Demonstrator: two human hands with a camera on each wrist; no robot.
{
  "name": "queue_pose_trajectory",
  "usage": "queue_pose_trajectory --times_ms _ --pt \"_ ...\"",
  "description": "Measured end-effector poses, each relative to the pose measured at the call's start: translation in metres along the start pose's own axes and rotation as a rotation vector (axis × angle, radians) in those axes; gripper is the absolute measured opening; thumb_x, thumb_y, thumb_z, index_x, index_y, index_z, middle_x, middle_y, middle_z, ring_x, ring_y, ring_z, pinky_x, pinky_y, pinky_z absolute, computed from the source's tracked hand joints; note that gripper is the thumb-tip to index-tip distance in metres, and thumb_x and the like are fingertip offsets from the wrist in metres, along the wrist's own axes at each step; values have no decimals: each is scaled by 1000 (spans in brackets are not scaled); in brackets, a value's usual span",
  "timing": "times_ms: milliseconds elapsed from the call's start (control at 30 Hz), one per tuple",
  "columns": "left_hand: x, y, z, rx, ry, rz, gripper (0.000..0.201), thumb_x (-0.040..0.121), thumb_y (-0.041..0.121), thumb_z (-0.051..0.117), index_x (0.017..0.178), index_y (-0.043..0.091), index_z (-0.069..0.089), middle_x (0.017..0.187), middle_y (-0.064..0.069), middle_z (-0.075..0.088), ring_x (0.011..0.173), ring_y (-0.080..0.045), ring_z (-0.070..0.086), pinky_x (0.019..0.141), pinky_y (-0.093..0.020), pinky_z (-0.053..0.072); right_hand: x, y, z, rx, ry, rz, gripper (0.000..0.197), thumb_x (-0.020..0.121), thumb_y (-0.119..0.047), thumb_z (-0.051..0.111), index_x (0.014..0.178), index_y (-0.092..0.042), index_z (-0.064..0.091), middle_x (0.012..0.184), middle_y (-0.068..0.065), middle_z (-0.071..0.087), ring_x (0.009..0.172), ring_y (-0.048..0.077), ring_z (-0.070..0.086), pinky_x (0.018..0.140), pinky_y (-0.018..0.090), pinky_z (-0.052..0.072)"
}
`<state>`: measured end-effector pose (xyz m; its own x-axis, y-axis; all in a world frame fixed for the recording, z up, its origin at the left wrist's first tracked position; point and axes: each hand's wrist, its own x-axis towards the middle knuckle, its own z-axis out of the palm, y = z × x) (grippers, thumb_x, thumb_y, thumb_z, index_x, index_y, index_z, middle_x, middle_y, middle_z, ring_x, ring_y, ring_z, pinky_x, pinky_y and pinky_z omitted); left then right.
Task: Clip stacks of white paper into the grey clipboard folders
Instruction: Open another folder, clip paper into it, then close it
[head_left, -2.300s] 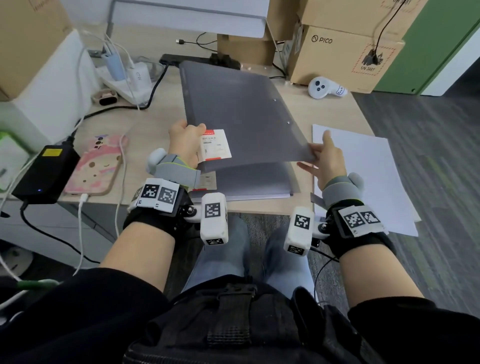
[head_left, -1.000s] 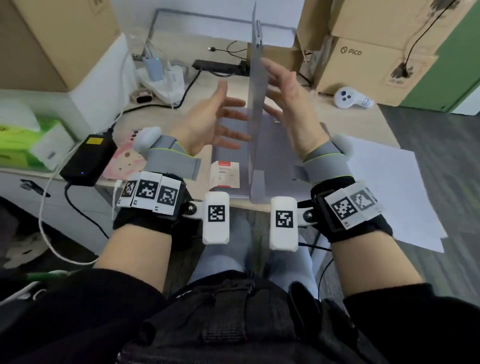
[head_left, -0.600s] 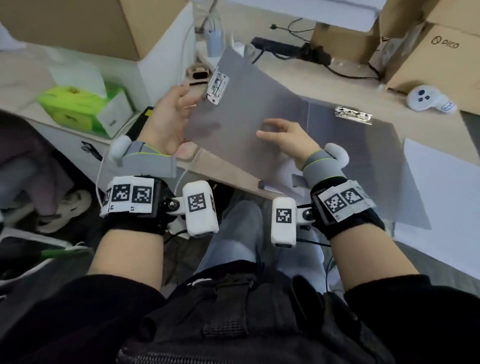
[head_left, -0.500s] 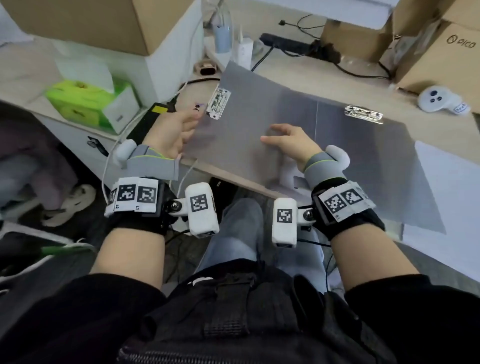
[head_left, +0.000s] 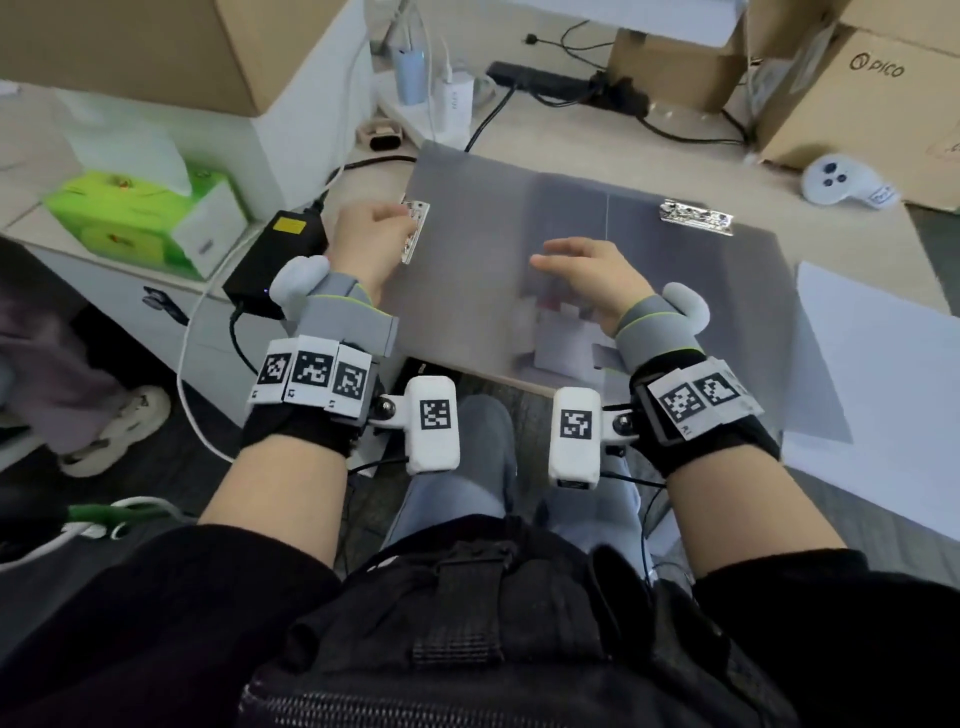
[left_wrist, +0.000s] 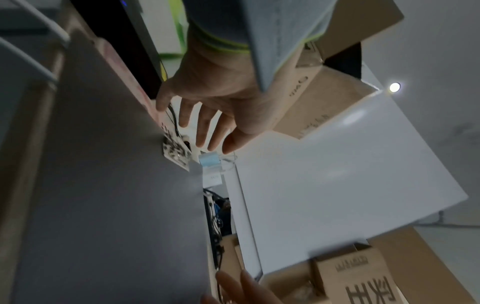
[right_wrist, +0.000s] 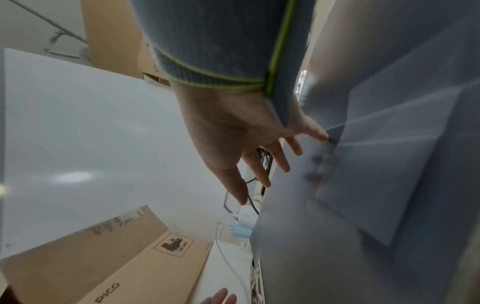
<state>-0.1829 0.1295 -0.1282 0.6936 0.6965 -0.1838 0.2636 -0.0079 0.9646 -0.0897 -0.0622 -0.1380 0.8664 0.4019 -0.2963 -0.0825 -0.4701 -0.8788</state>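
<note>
I see the grey clipboard folder (head_left: 597, 270) lying open on the desk (head_left: 571, 140). My left hand (head_left: 371, 244) rests relaxed at its left edge, gripping nothing. My right hand (head_left: 592, 278) lies flat on the left cover, fingers straight.

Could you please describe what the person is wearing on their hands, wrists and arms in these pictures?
Both the left hand and right hand are bare. Each wrist carries a grey brace edged in lime green, a black band bearing white square-code tags, and a white camera pod with its own code. Thin black cables trail from the pods. Black sleeves are pushed up the forearms.
</note>
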Motion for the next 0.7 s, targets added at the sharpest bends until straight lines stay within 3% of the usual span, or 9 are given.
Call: queue_pose_trajectory --times_ms 67,133,233,300,367,433,567,633,700 --pt "1 4 17 24 -8 62 28 83 12 59 110 12 66 101 -6 65 91 -16 55 79 -12 48 -5 3 -11 10 58 -47 39 89 -21 62 126 -7 58 104 0 57 78 7 55 54 9 43" --pt "-7 9 43 88 -36 139 31 86 11 57 116 9 64 112 -7 66 91 -9 51 58 3 37 -13 9 -28 23 128 -81 35 88 -19 64 120 -6 62 98 -1 59 76 1 53 48 4 39" --pt "-18 14 77 85 -122 192 32 86 7 57 117 5 63 120 -12 65 93 -8 52 59 0 36 -21 19 -52 56 232 -96 21 84 -18 67 103 -10 69 82 -7 61 70 0 54 58 12 38" --pt "-30 18 107 86 -223 224 31 86 5 57 115 3 64 120 -13 66 94 -9 54 64 0 38 -28 32 -76 75 343 -86 5 80 -17 67 84 -21 68 82 -1 65 78 11 62 67 19 43" --pt "-46 20 141 90 -346 244 29 86 5 56 113 4 65 117 -12 67 90 -7 55 64 -3 40 -38 50 -106 70 481 -60 10 75 -18 66 70 -28 64 83 4 68 85 21 67 75 30 51" --pt "-59 21 166 108 -441 258 29 87 6 55 114 5 65 110 -9 67 79 3 55 63 -2 41 -49 64 -127 32 609 -36 10 71 -18 65 77 -24 71 87 9 72 87 23 67 86 37 55" --pt "-86 18 222 154 -631 289 29 87 4 55 114 5 65 101 -2 65 62 19 55 65 -3 43 -80 103 -176 -85 834 76 34 79 -10 60 112 -7 66 114 12 69 108 24 63 94 29 47" --pt "-104 18 253 229 -751 329 29 87 3 55 114 5 64 101 -4 65 69 10 55 67 -6 41 -98 128 -203 -172 914 228 45 82 -15 59 126 -7 56 128 12 60 122 29 53 98 33 42" --pt "-116 18 270 282 -833 378 30 86 0 56 115 2 63 108 -10 66 79 -3 56 65 -2 40 -109 149 -218 -343 884 440 53 83 -26 61 130 -5 48 132 17 55 127 34 45 99 41 40"
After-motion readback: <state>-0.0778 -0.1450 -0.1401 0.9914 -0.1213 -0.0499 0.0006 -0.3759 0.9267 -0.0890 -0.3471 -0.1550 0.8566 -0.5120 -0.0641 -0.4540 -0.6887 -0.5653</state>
